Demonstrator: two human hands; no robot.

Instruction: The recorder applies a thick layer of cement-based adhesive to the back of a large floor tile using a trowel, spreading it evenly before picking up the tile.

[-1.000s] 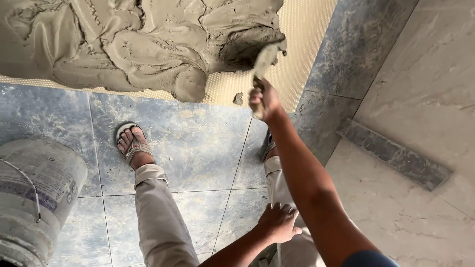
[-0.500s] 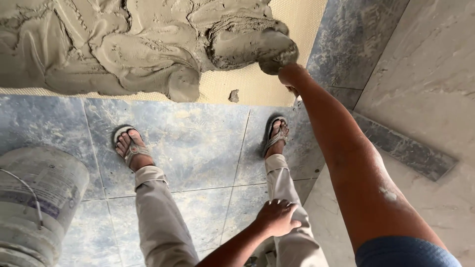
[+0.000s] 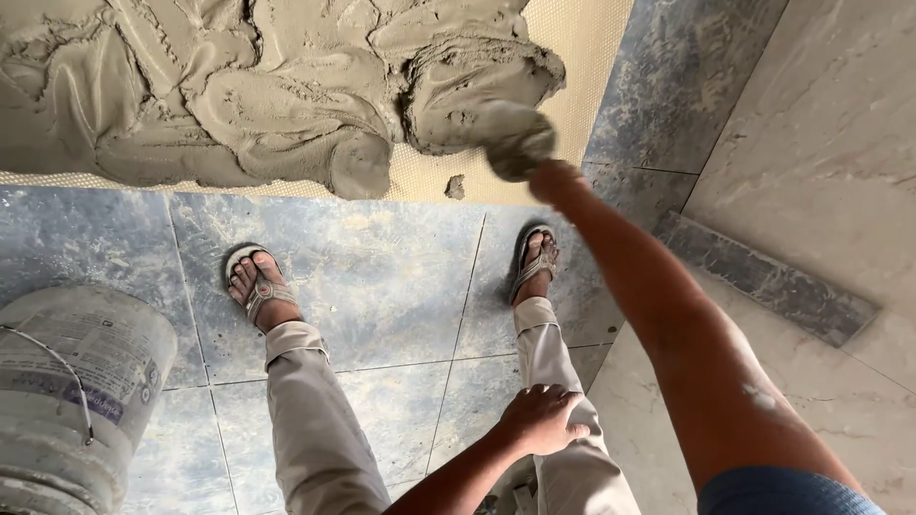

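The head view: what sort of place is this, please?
Probably a room under tiling work. Wet grey mortar is spread over a beige tile back, the right hand works a mortar-coated trowel there, and a smeared bucket stands on the blue tiled floor.

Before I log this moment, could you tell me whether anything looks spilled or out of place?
A small grey mortar blob sits apart from the main grey mortar mass on the bare beige board, near the right hand.
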